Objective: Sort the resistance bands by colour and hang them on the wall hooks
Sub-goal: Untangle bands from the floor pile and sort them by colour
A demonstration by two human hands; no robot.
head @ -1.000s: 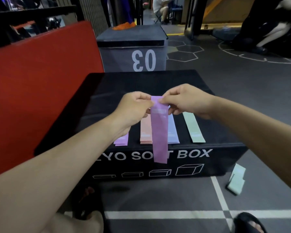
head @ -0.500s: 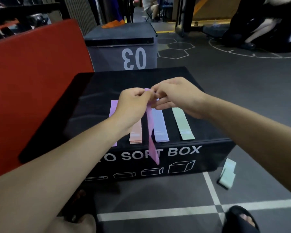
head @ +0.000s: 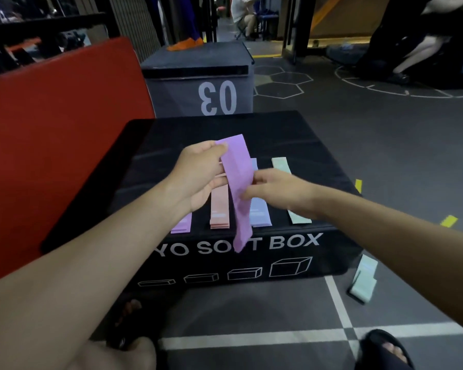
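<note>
A purple resistance band hangs above the black soft box. My left hand grips its upper end. My right hand pinches its middle from the right. On the box top lie four sorted strips: a purple band mostly hidden under my left wrist, a stack of pink bands, a pale blue band and a mint green band partly under my right wrist. More mint green bands lie on the floor to the right of the box.
A red padded block stands at the left. A grey box marked 03 sits behind the black one. Yellow tape marks and white lines are on the floor. My sandalled feet show at the bottom. People sit in the far background.
My right hand has let go of the band's top and slid down to its middle. My left hand has lifted the top end up and turned the band flat.
</note>
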